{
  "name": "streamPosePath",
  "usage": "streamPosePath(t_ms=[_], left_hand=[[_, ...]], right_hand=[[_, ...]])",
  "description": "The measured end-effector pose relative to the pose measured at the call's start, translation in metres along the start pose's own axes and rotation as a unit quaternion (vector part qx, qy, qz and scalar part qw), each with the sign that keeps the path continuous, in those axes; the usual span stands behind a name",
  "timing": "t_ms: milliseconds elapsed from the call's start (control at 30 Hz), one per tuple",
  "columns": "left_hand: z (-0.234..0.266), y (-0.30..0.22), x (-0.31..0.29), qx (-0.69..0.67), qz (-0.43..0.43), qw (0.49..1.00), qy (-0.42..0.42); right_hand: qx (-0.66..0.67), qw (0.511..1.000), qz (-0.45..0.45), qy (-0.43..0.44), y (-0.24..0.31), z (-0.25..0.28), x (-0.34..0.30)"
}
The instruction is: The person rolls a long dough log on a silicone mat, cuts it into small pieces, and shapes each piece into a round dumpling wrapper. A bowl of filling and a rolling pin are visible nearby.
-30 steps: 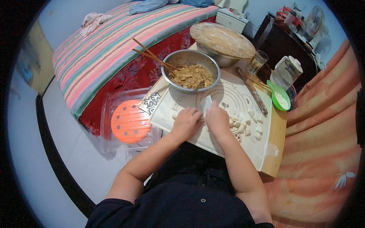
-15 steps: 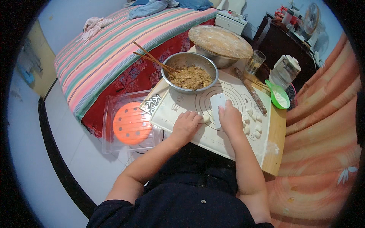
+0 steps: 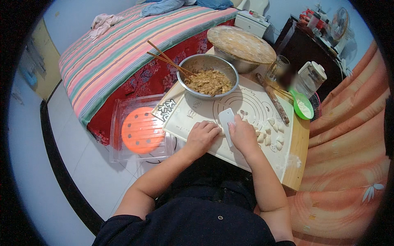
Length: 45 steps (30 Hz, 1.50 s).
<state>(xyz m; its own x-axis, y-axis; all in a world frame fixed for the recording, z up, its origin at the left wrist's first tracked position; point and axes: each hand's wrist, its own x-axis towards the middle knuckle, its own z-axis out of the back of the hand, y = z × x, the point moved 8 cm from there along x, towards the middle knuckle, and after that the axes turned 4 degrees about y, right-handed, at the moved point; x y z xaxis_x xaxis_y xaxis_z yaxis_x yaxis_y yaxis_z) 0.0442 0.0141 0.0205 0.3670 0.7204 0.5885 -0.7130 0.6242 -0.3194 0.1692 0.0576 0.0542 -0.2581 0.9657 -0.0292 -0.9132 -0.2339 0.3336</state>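
My right hand (image 3: 243, 137) grips a white dough scraper (image 3: 226, 120), its blade standing against the end of a dough roll (image 3: 222, 131). Most of that roll is covered by my left hand (image 3: 201, 138), whose fingers are closed over it on the pale printed kneading mat (image 3: 184, 122). Just right of the scraper hand, several small cut dough pieces (image 3: 268, 140) are scattered on the mat. Beyond the hands stands a metal bowl of minced filling (image 3: 210, 83), with chopsticks (image 3: 165, 59) leaning out on its left side.
A floured round wooden board (image 3: 242, 44) covers another metal bowl behind. On the right lie a rolling pin (image 3: 274, 100), a green scoop of flour (image 3: 303, 105), a glass (image 3: 279, 65) and a clear pitcher (image 3: 312, 78). A stool with an orange seat (image 3: 143, 130) stands left, before a striped bed (image 3: 135, 45).
The scraper and my right hand have shifted left, closer to my left hand. Another cut piece now shows beside my right hand. My left hand stays over the dough roll.
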Motion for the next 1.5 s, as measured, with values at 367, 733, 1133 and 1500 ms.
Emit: streamPosePath(t_ms=[367, 733, 1133, 1500], left_hand=[[0.003, 0.014, -0.002, -0.042, 0.063, 0.996, 0.052], [-0.006, 0.036, 0.003, -0.062, 0.141, 0.988, -0.003], [-0.003, 0.032, -0.002, -0.047, 0.130, 0.990, 0.015], [0.014, 0.027, -0.016, -0.058, 0.122, 0.990, 0.048]], right_hand=[[0.022, 0.994, -0.084, -0.060, -0.020, -0.015, 0.030], [0.037, 0.997, -0.043, -0.047, 0.004, 0.016, 0.006], [0.030, 0.998, -0.050, -0.016, 0.012, -0.033, 0.034], [0.041, 0.996, -0.059, -0.054, -0.015, -0.001, 0.023]])
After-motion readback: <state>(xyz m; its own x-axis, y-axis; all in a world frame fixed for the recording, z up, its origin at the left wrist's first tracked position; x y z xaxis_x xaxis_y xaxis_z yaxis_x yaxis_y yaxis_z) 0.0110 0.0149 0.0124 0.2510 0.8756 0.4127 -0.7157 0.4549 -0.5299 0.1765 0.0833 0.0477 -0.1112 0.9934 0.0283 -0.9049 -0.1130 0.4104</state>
